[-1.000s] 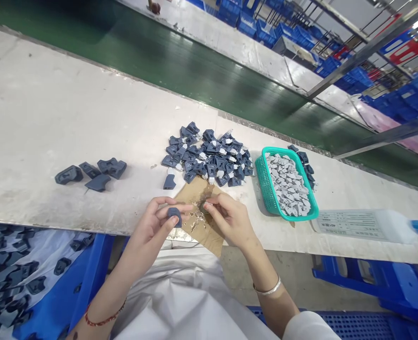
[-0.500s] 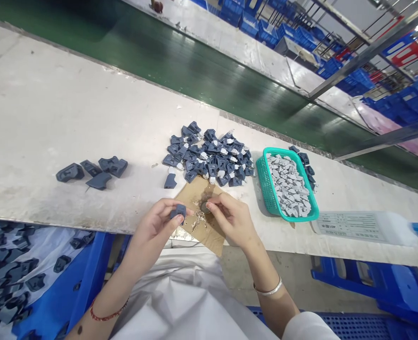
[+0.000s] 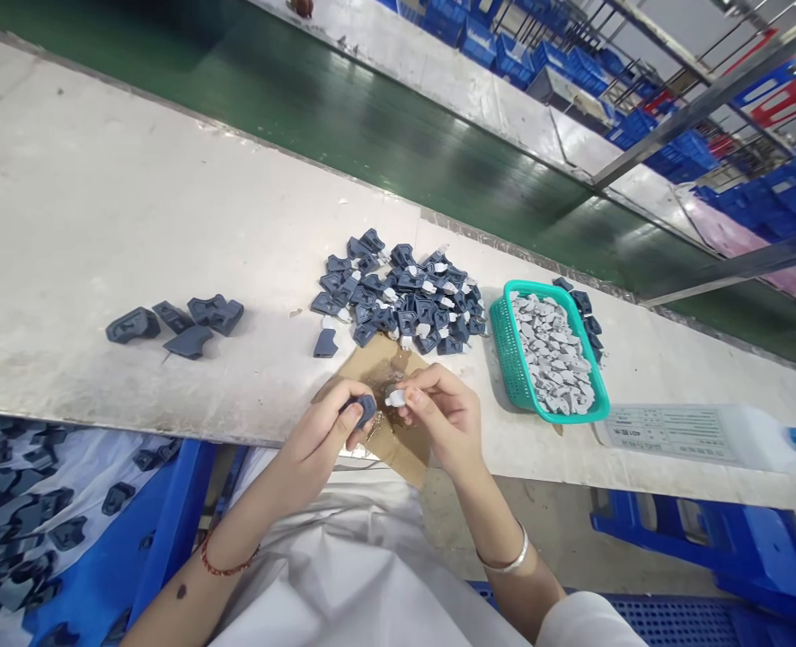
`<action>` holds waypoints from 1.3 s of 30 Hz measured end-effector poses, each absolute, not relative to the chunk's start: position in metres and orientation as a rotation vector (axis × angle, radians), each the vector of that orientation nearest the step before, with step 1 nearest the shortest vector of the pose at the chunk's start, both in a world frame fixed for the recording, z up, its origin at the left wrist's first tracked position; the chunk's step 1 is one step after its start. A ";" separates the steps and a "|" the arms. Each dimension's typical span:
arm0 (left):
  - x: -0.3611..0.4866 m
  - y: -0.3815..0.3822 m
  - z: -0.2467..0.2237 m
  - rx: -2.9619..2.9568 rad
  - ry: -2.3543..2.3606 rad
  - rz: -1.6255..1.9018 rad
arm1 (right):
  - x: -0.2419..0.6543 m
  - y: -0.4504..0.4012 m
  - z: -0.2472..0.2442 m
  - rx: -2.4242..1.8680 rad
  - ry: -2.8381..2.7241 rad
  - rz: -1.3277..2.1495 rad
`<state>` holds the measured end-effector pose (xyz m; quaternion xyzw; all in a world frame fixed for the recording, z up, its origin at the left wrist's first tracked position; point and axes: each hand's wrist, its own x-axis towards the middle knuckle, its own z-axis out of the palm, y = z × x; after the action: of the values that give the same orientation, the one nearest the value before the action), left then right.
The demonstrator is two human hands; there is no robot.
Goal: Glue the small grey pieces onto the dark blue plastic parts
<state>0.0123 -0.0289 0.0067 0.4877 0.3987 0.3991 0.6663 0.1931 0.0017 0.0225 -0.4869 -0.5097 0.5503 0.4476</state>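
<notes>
Has loose blocks (image 3: 188, 342) at far left on the table (image 3: 101, 225). Pinches 1 dark block (image 3: 367, 409) in the left hand (image 3: 321, 429) above brown cardboard (image 3: 403, 451). Faces a heap of dark and white parts (image 3: 404, 301). Grips 1 white piece (image 3: 395, 398) in the right hand (image 3: 448, 427), just beside that block. Has a green basket (image 3: 514, 361) of pale pieces (image 3: 552, 355) farther right.

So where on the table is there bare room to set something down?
Widest: left on the table, between the green belt and the few loose dark pieces. A mostly bare gap separates these from the large pile. Crowded: the middle, with pile, cardboard, left hand and right hand; then, rightward, the teal basket and bottle.
</notes>
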 end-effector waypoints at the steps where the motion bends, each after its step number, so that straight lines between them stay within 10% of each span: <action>1: 0.012 -0.029 0.007 1.101 0.905 0.897 | 0.191 0.001 0.022 -1.204 -1.260 1.371; 30: 0.015 -0.027 0.015 1.339 1.040 0.780 | 0.182 0.002 0.019 -1.261 -1.353 1.387; 39: 0.017 -0.027 0.016 1.387 1.037 0.778 | 0.187 0.006 0.024 -1.181 -2.073 0.916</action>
<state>0.0165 -0.0265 0.0162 0.5940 0.4439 0.3333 0.5823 0.1875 0.0064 0.0236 -0.4423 -0.7766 0.3432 0.2890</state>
